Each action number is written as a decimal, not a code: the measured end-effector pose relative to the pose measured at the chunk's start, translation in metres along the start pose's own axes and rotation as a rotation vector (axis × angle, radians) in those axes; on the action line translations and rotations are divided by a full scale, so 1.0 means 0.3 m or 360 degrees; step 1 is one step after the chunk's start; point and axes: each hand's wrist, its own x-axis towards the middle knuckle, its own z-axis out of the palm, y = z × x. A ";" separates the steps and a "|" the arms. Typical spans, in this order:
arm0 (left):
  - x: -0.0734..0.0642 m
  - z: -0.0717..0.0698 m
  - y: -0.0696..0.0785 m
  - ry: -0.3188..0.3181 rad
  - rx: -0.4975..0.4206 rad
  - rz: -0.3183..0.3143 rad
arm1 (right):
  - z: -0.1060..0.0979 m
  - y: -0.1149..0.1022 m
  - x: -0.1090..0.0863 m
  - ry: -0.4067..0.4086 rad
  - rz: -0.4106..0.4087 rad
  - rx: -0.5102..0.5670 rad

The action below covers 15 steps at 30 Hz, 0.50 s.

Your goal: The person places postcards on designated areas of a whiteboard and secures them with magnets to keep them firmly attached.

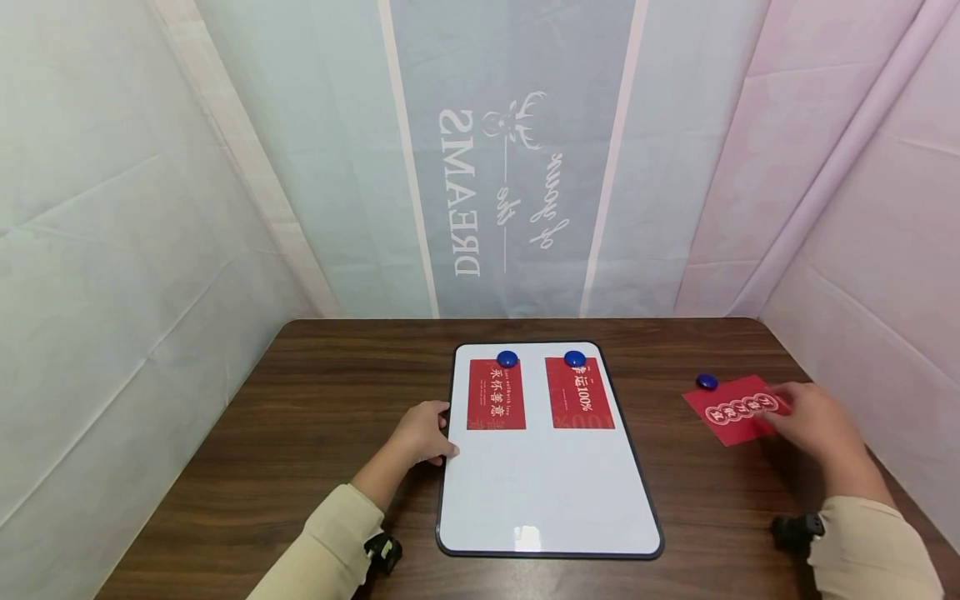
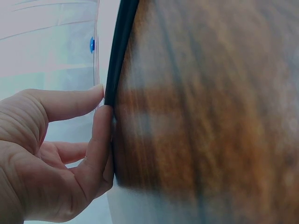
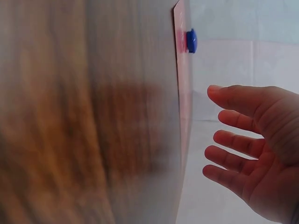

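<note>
A whiteboard (image 1: 540, 492) with a dark frame lies on the wooden table. At its left edge my left hand (image 1: 423, 433) holds the frame, thumb over the rim and fingers against the side. On the board lie a left red card (image 1: 497, 396) and a right red card (image 1: 581, 396), each with a blue round magnet at its top. To the right, a third red card (image 1: 731, 408) rests on the tabletop beside a loose blue magnet (image 1: 707, 382). My right hand (image 1: 813, 421) hovers over that card's right end. In the right wrist view its spread fingers (image 3: 229, 158) hold nothing.
Brown wooden table (image 1: 352, 375) surrounds the board. A grey curtain (image 1: 517, 50) with mirrored lettering hangs behind the far table edge, and pale cloth walls (image 1: 112, 250) stand at both sides. Dark wrist devices (image 1: 384, 552) sit at the beige sleeves.
</note>
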 end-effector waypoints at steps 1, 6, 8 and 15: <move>0.001 0.000 -0.001 0.0001 0.0004 0.0000 | -0.002 0.005 0.005 -0.0017 0.0014 -0.0001; 0.001 0.001 -0.002 0.0002 0.0013 -0.0006 | -0.006 0.021 0.027 -0.0080 0.0090 -0.0014; 0.001 0.002 -0.002 0.0002 0.0010 -0.0008 | -0.004 0.028 0.035 -0.0111 0.0121 -0.0018; -0.001 0.004 -0.005 -0.0002 -0.0007 -0.0002 | -0.017 0.062 0.070 -0.0304 0.0185 0.0026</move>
